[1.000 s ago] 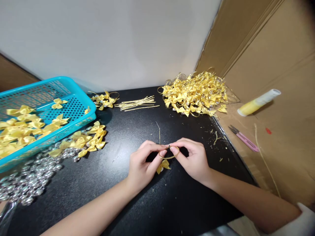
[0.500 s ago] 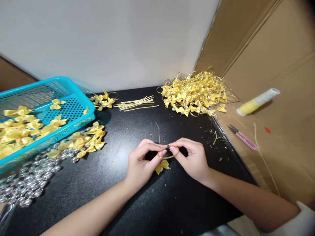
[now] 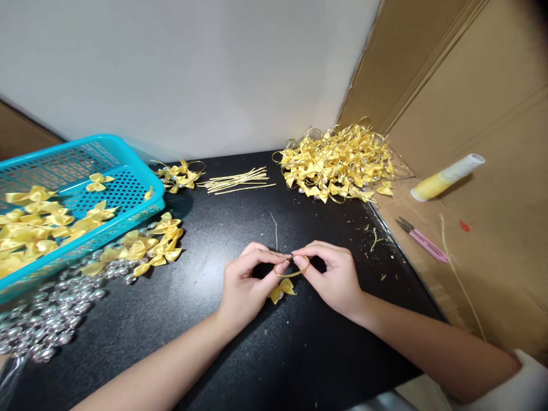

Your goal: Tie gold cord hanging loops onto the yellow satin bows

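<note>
Over the middle of the black table (image 3: 205, 342), my left hand (image 3: 246, 282) and my right hand (image 3: 334, 274) meet fingertip to fingertip. Both pinch a thin gold cord (image 3: 293, 275) that is bent into a loop. The join between the fingertips is mostly covered, with a small dark spot showing there. Just below the loop hangs or lies a yellow ribbon bow (image 3: 282, 290); I cannot tell which. A thin loose strand (image 3: 275, 228) sticks out beyond my left fingers.
A turquoise basket (image 3: 128, 211) of yellow bows stands at left, beside silver beads (image 3: 47, 319) and loose bows (image 3: 165, 242). Gold cord pieces (image 3: 237, 180) lie at the back, near a heap of looped bows (image 3: 338, 162). Pink-handled snips (image 3: 423, 240) and a yellow-white tube (image 3: 447, 178) are at right.
Hardly anything differs. My hands stay in the same pinch on the looped cord, with only a tiny shift of the right fingertips toward the left.
</note>
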`<state>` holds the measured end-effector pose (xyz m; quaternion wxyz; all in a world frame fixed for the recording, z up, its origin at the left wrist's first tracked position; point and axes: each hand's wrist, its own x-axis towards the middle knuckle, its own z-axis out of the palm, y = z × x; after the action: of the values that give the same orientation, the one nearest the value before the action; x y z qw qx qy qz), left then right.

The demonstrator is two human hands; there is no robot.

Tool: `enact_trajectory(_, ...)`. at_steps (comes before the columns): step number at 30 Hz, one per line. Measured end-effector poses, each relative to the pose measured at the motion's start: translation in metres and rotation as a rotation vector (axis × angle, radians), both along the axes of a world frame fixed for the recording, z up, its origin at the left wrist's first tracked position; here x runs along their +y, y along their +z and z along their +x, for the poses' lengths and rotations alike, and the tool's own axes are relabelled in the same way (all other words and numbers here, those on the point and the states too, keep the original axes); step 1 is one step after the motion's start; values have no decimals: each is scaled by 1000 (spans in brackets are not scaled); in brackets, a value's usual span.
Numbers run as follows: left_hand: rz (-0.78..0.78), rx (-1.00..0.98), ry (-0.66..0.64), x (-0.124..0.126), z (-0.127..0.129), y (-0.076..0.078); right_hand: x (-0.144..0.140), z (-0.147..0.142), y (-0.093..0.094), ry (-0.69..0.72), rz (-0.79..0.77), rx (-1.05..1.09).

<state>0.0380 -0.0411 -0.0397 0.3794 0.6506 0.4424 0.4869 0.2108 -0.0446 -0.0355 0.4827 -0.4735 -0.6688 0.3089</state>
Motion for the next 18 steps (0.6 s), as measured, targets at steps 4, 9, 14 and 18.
enact_trajectory(4,0,19,17,-1,0,-1,0,-1,1,17,2,-21)
enact_trajectory(9,49,41,31,-3,-1,-1,0,-1,3,56,17,-46)
enact_trajectory(14,125,147,39,-4,1,-2,0,0,4,50,22,-68)
enact_trajectory(18,169,352,-34,4,-6,15,1,2,6,40,12,-102)
